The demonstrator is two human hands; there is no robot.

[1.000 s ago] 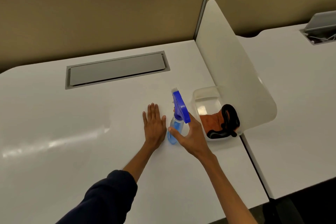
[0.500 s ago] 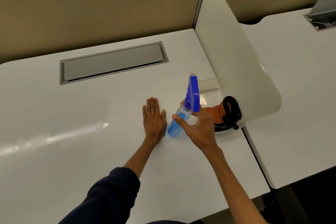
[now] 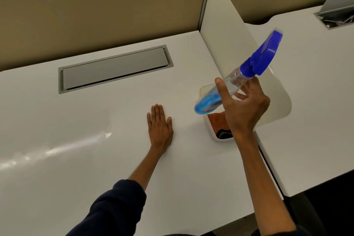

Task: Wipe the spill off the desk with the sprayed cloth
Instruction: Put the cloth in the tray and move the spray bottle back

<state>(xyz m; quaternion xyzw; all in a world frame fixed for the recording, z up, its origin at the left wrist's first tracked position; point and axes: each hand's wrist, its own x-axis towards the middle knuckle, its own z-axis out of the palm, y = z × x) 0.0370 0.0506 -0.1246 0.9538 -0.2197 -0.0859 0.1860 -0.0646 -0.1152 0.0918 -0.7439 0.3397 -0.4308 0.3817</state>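
Observation:
My right hand [image 3: 243, 105] grips a clear spray bottle [image 3: 235, 80] with a blue trigger head and blue liquid. The bottle is lifted off the white desk [image 3: 76, 140] and tilted, head up to the right. It hangs over a white bin [image 3: 208, 126] that holds an orange cloth [image 3: 218, 120] and something black. My hand hides most of the bin. My left hand [image 3: 160, 127] lies flat on the desk, fingers together, palm down. A faint wet glint shows on the desk at the left [image 3: 108, 134].
A grey cable hatch [image 3: 115, 69] is set into the desk at the back. A white curved divider [image 3: 229, 34] separates this desk from the neighbouring desk [image 3: 316, 101] on the right. Beige partition walls stand behind. The desk's front edge is near my arms.
My right hand has lifted the spray bottle from the desk and swung it up and to the right, tilting it over the bin. My left hand stays flat.

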